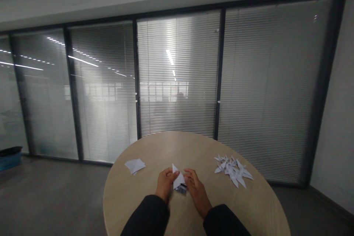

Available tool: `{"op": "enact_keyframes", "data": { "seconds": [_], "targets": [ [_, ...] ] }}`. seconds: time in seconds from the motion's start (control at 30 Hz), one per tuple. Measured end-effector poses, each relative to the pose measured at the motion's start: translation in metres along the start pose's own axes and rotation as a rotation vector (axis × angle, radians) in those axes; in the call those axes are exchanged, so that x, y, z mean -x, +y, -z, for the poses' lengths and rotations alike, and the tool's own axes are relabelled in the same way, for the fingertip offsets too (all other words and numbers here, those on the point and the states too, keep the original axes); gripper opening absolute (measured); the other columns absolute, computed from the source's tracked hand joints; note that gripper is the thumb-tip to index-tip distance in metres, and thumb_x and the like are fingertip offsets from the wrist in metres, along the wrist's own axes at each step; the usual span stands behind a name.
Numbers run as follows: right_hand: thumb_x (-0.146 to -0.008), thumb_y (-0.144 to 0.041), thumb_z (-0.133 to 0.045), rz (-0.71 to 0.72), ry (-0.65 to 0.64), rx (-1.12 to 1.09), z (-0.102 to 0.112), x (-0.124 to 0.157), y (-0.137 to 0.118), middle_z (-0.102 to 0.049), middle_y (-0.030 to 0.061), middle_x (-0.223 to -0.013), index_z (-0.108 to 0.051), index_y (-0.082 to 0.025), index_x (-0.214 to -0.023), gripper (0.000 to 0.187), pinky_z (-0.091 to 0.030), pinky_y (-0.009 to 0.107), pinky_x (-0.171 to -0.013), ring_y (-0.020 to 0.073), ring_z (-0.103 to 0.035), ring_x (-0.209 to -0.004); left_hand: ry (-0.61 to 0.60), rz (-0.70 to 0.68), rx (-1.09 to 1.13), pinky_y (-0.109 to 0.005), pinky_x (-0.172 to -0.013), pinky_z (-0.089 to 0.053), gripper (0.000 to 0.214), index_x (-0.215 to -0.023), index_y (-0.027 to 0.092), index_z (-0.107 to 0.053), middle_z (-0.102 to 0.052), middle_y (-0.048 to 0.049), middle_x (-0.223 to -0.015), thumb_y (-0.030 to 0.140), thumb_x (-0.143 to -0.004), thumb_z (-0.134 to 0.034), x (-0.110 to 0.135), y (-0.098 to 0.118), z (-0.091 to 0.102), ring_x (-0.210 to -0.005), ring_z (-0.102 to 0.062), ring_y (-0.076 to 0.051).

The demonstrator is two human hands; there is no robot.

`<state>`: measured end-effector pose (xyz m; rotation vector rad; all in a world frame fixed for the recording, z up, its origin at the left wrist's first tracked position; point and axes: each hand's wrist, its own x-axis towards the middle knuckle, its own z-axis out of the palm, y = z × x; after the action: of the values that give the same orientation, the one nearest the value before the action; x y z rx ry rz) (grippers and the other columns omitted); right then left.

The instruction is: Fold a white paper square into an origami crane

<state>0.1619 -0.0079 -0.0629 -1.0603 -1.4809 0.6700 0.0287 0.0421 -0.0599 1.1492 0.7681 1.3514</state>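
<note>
A partly folded piece of white paper [178, 180] with a pointed top stands in front of me over the round table. My left hand [165, 183] grips its left side, thumb pressed on the front face. At the paper's right edge is my right hand [195, 186], fingers apart, with the fingertips close to or touching it. Just below the paper lies a small dark grey, patterned item [181, 189], partly covered; its kind I cannot make out.
On the wooden table [177, 143], a small stack of white paper sheets [135, 166] lies to the left. A pile of several folded paper cranes [232, 169] sits to the right. Behind the table stands a glass partition with blinds [179, 73]. A blue bin [10, 158] is at far left.
</note>
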Motion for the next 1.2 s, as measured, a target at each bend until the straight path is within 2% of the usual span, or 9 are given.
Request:
{"op": "enact_keyframes", "data": {
  "seconds": [0.1, 0.2, 0.3, 0.57, 0.87, 1.2],
  "targets": [
    [-0.078, -0.05, -0.055, -0.122, -0.021, -0.095, -0.002, -0.004, 0.005, -0.067, 0.0064, -0.086, -0.053, -0.018, -0.1, 0.039, -0.05, 0.032, -0.075, 0.0217, -0.065, -0.083, -0.035, 0.029, 0.042, -0.024, -0.05, -0.041, 0.041, -0.063, 0.011, -0.065, -0.065, -0.0047, -0.054, 0.043, -0.045, -0.083, 0.001, 0.002, -0.003, -0.048, -0.057, -0.014],
    [-0.073, -0.054, -0.061, -0.151, -0.096, -0.122, -0.003, -0.006, 0.008, -0.067, 0.0056, -0.08, -0.058, -0.016, -0.084, 0.04, -0.049, 0.03, -0.071, 0.0217, -0.064, -0.08, -0.051, 0.043, 0.04, -0.024, -0.05, -0.042, 0.041, -0.063, 0.01, -0.065, -0.067, -0.0069, -0.057, 0.041, -0.043, -0.084, 0.003, 0.005, -0.004, -0.048, -0.058, -0.015],
    [-0.068, -0.057, -0.065, -0.154, -0.143, -0.148, -0.003, -0.008, 0.01, -0.067, 0.0054, -0.075, -0.061, -0.014, -0.076, 0.045, -0.048, 0.029, -0.068, 0.0214, -0.063, -0.075, -0.06, 0.048, 0.028, -0.024, -0.048, -0.041, 0.042, -0.063, 0.01, -0.066, -0.067, -0.0081, -0.056, 0.04, -0.041, -0.085, 0.004, 0.007, -0.005, -0.047, -0.058, -0.016],
    [-0.061, -0.058, -0.07, -0.211, -0.202, -0.257, 0.001, -0.008, 0.008, -0.07, 0.0076, -0.073, -0.067, -0.012, -0.081, 0.051, -0.049, 0.035, -0.072, 0.0264, -0.065, -0.078, -0.047, 0.065, 0.037, -0.024, -0.046, -0.04, 0.044, -0.063, 0.009, -0.066, -0.068, -0.0084, -0.058, 0.039, -0.037, -0.087, 0.004, 0.007, -0.007, -0.045, -0.057, -0.014],
    [-0.06, -0.058, -0.07, -0.221, -0.209, -0.221, 0.0, -0.008, 0.003, -0.07, 0.0081, -0.073, -0.07, -0.01, -0.083, 0.053, -0.049, 0.036, -0.073, 0.0272, -0.066, -0.079, -0.014, 0.038, -0.02, -0.022, -0.043, -0.034, 0.044, -0.058, 0.01, -0.066, -0.061, -0.0037, -0.047, 0.046, -0.042, -0.083, 0.004, 0.007, -0.005, -0.041, -0.05, -0.011],
    [-0.055, -0.057, -0.073, -0.272, -0.2, -0.229, 0.0, -0.008, 0.004, -0.07, 0.0057, -0.069, -0.069, -0.012, -0.077, 0.05, -0.049, 0.035, -0.07, 0.0265, -0.066, -0.074, 0.015, 0.017, -0.042, -0.022, -0.044, -0.033, 0.04, -0.054, 0.01, -0.065, -0.058, -0.0026, -0.046, 0.046, -0.045, -0.082, 0.009, 0.015, -0.008, -0.042, -0.048, -0.01]
  ]
}}
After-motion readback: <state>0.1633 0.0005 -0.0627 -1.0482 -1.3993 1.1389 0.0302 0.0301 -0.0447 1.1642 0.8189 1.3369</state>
